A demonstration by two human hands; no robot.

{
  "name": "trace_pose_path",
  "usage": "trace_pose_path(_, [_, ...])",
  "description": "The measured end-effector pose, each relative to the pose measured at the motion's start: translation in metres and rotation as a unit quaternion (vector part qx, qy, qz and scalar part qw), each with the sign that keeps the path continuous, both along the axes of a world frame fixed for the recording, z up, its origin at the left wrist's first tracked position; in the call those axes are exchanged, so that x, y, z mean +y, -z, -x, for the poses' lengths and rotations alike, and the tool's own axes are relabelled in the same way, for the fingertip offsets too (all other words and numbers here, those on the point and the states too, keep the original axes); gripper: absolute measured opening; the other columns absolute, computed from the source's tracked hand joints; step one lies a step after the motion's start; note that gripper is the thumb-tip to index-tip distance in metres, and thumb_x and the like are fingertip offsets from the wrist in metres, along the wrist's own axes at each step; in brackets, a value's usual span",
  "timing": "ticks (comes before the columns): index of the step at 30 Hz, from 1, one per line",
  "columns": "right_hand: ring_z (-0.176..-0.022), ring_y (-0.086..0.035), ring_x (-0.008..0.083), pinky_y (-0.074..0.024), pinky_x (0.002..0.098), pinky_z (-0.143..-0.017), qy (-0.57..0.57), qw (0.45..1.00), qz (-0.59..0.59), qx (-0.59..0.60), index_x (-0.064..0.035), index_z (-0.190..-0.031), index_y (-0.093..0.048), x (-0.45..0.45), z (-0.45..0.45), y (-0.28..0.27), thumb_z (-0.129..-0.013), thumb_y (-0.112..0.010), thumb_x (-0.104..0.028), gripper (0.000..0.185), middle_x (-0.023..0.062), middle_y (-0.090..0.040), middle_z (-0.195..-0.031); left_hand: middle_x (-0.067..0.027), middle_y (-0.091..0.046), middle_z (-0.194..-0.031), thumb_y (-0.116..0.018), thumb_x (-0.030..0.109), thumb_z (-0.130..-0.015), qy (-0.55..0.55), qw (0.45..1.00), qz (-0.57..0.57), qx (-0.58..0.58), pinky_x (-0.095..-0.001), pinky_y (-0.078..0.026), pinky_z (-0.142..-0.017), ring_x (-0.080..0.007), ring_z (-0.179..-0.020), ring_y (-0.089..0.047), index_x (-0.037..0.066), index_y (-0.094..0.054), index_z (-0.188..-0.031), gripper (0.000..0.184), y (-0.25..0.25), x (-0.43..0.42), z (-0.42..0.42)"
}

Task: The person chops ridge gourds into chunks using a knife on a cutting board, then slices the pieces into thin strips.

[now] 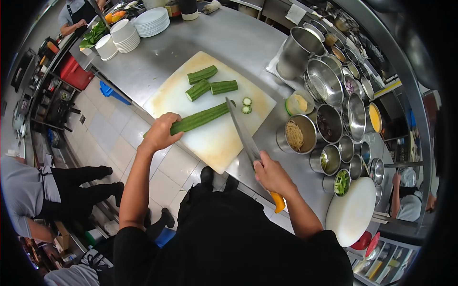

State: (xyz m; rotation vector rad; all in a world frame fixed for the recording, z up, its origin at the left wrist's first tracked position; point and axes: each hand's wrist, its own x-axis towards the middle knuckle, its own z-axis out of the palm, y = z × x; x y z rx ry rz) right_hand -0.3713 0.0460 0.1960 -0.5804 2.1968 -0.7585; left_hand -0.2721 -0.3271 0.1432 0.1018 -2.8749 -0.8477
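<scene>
My left hand (161,132) is closed around the near end of a long green ridged gourd (202,118) lying on a white cutting board (195,151). My right hand (274,174) grips a large knife (244,136) by its yellow handle. The blade's tip is at the gourd's far end; I cannot tell whether it touches. Beyond them lie three shorter gourd pieces, one of them a green chunk (224,86) on the right. Two small pale end slices (246,105) rest to the right of the blade.
Metal pots and bowls crowd the counter's right side, among them a tall steel pot (296,52) and a bowl of pale shreds (298,135). An oval white board (350,212) leans nearby. Stacked plates (151,21) and bowls (125,35) stand far left. Several people are around.
</scene>
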Motion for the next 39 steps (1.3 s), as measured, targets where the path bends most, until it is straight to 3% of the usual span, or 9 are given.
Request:
trace_pose_path(1, [-0.083,-0.064,0.0506,-0.0471,0.0555,-0.08,0.001,1.0,0.0,0.002,-0.0012,-0.115,-0.044,-0.001,-0.001,0.004,-0.103,-0.041,-0.03,0.031,0.0306,-0.066,-0.083,-0.0181,-0.063,-0.1,-0.077,0.014,-0.076,0.001,1.0,0.0,0.002,-0.0415,-0.051,-0.087,-0.035,-0.096,-0.063,0.0,-0.062,-0.112,0.042,0.002,0.002,0.003])
trace_pose_path(3, [-0.063,-0.064,0.0367,-0.05,0.0487,-0.064,-0.022,0.999,-0.022,0.037,-0.0013,-0.107,-0.043,-0.008,-0.002,0.007,-0.103,-0.044,-0.028,0.027,0.0228,-0.065,-0.075,-0.0173,-0.061,-0.108,-0.076,0.014,-0.077,0.035,0.999,-0.015,0.01,-0.0405,-0.051,-0.089,-0.0344,-0.1,-0.062,0.001,-0.059,-0.118,0.046,0.006,0.007,0.012])
trace_pose_path(4, [-0.063,-0.064,0.0367,-0.05,0.0487,-0.064,-0.02,0.999,-0.021,0.039,-0.0013,-0.107,-0.043,-0.012,-0.003,0.001,-0.103,-0.044,-0.028,0.027,0.0228,-0.065,-0.075,-0.0173,-0.061,-0.108,-0.076,0.014,-0.077,0.037,0.999,-0.014,0.012,-0.0405,-0.051,-0.089,-0.0344,-0.1,-0.062,0.001,-0.059,-0.118,0.046,0.008,0.01,0.019])
trace_pose_path(6, [-0.089,-0.061,0.0557,-0.0453,0.0594,-0.084,-0.059,0.995,-0.07,0.034,0.0,-0.117,-0.042,-0.024,-0.004,-0.017,-0.103,-0.039,-0.025,0.029,0.0371,-0.064,-0.089,-0.0172,-0.06,-0.112,-0.076,0.015,-0.079,0.059,0.997,-0.035,0.029,-0.0397,-0.051,-0.09,-0.0346,-0.102,-0.061,0.003,-0.059,-0.119,0.045,0.01,0.018,0.034])
trace_pose_path(15, [-0.09,-0.065,0.0507,-0.0485,0.0576,-0.082,-0.097,0.979,-0.167,0.065,0.002,-0.117,-0.042,-0.047,-0.013,-0.037,-0.09,-0.042,0.0,0.027,0.0346,-0.066,-0.093,-0.0162,-0.06,-0.114,-0.073,0.012,-0.079,0.055,0.996,-0.06,0.037,-0.0405,-0.05,-0.094,-0.0352,-0.107,-0.06,0.004,-0.058,-0.121,0.046,0.022,0.045,0.068])
trace_pose_path(33, [-0.086,-0.066,0.052,-0.0508,0.0573,-0.079,-0.176,0.955,-0.225,0.082,0.0085,-0.109,-0.042,-0.076,0.008,-0.062,-0.09,-0.042,0.0,0.022,0.0361,-0.065,-0.086,-0.0169,-0.058,-0.115,-0.073,0.01,-0.077,0.045,0.994,-0.092,0.028,-0.0411,-0.048,-0.096,-0.0364,-0.112,-0.056,0.005,-0.057,-0.126,0.051,0.031,0.043,0.079])
trace_pose_path(39, [-0.087,-0.066,0.0518,-0.0508,0.0567,-0.081,-0.134,0.97,-0.174,0.108,0.0075,-0.109,-0.042,-0.093,0.012,0.021,-0.09,-0.043,-0.002,0.021,0.0366,-0.065,-0.088,-0.0171,-0.059,-0.114,-0.073,0.009,-0.077,0.033,0.995,-0.093,0.022,-0.041,-0.048,-0.096,-0.0366,-0.111,-0.056,0.004,-0.057,-0.124,0.05,0.031,0.043,0.077])
